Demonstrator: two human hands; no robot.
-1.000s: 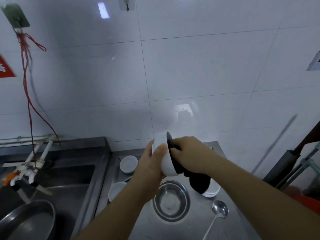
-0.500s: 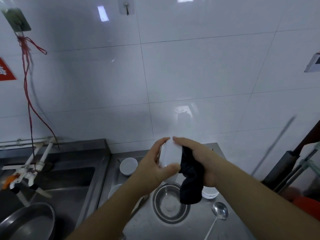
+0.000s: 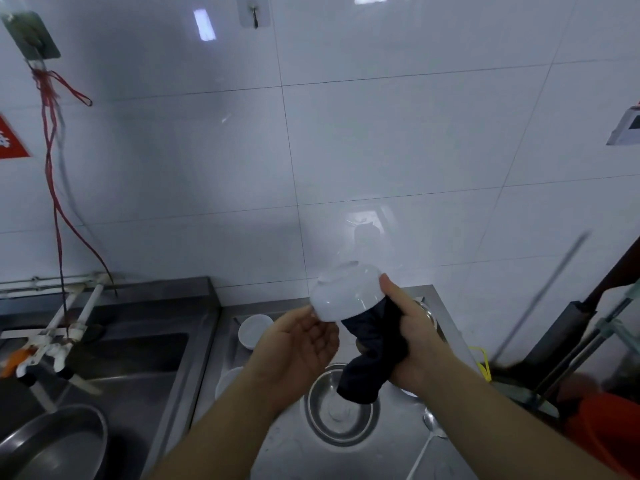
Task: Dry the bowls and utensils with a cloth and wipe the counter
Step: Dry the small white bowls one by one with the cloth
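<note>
red wall sign point(image 3: 10, 140) w/ white char, cut off, unreadable, no other text

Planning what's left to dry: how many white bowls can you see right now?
3 clearly: one white bowl held with the dark cloth, one small bowl at the counter's back, another nearer, partly behind the left forearm. More may hide behind the right hand.

wall point(image 3: 381, 140): glossy white tile (lamp glare) | hook point(image 3: 254, 12) | steel sink point(image 3: 114, 358), perhaps wet

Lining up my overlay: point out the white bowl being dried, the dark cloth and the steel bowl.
white bowl point(image 3: 346, 294), head view, outer wall.
dark cloth point(image 3: 370, 355), head view, hanging middle.
steel bowl point(image 3: 337, 419), head view, inside bottom.
</note>
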